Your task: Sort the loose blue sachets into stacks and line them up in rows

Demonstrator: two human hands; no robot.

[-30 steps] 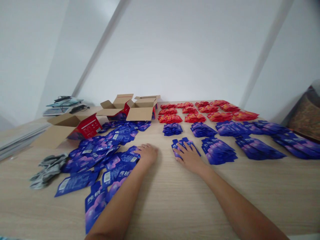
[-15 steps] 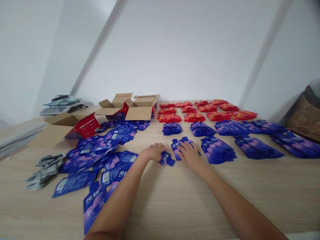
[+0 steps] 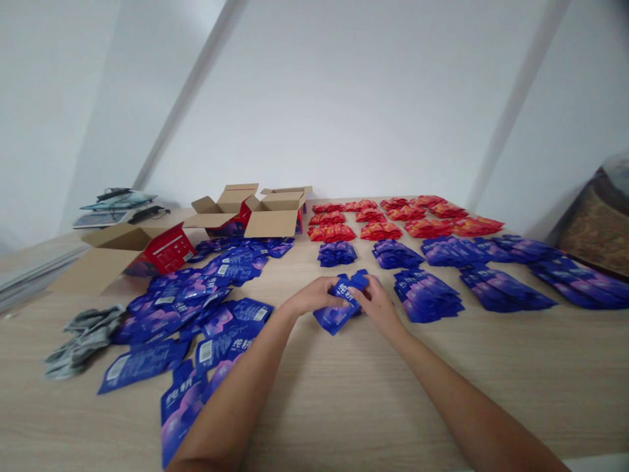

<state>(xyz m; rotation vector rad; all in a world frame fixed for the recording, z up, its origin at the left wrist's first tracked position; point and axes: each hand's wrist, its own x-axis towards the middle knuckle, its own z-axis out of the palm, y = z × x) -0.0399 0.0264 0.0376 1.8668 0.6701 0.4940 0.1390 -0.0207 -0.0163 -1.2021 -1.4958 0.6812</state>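
In the middle of the table, both my hands grip a few blue-purple sachets with white lettering. My left hand pinches them at the left side, thumb towards me. From the right, my right hand is closed on their upper right part. The sachets overlap at an angle, so their number cannot be made out. Just right of my right hand lies a fanned pile of blue sachets. Behind my hands sits a smaller blue pile. Left of my left forearm spreads a loose heap of blue sachets.
Rows of red sachet piles lie at the back, with more blue piles at the right. Open cardboard boxes stand behind the heap, another box nearer left. Grey gloves lie at the left; a patterned bag stands far right.
My left hand has moved right and now holds sachets against those under my right hand. My right hand, earlier lying spread on sachets, has closed on them.
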